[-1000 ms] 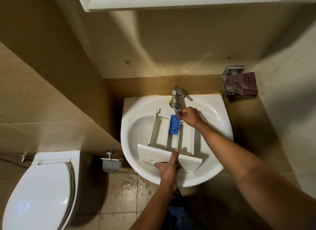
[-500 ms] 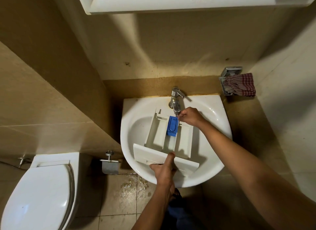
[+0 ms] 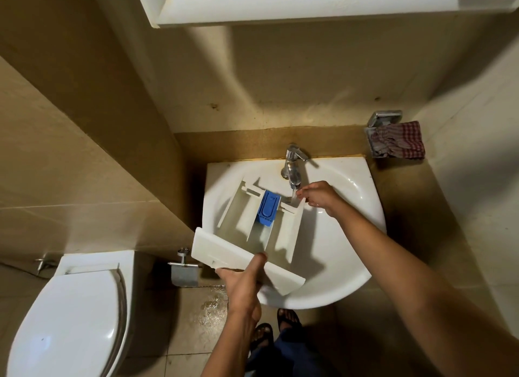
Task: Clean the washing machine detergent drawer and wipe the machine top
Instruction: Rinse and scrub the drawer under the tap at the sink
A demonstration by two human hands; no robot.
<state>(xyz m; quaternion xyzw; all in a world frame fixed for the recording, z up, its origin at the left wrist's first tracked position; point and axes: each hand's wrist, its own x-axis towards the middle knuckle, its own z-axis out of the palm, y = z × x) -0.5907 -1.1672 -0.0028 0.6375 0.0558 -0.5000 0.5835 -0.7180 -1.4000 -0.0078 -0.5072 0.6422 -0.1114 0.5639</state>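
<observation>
White drawer [image 3: 241, 214] lengthwise, back toward tap [image 3: 292, 163]

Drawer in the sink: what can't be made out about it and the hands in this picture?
Head view: the left hand; its fingers are hidden under the front panel of the drawer, and only the thumb shows on top.
Head view: whether the right hand touches the drawer's back corner; too small, and blurred by water from the tap.
Head view: dirt in the compartments; too small.
Head view: the washing machine; outside the frame.
</observation>
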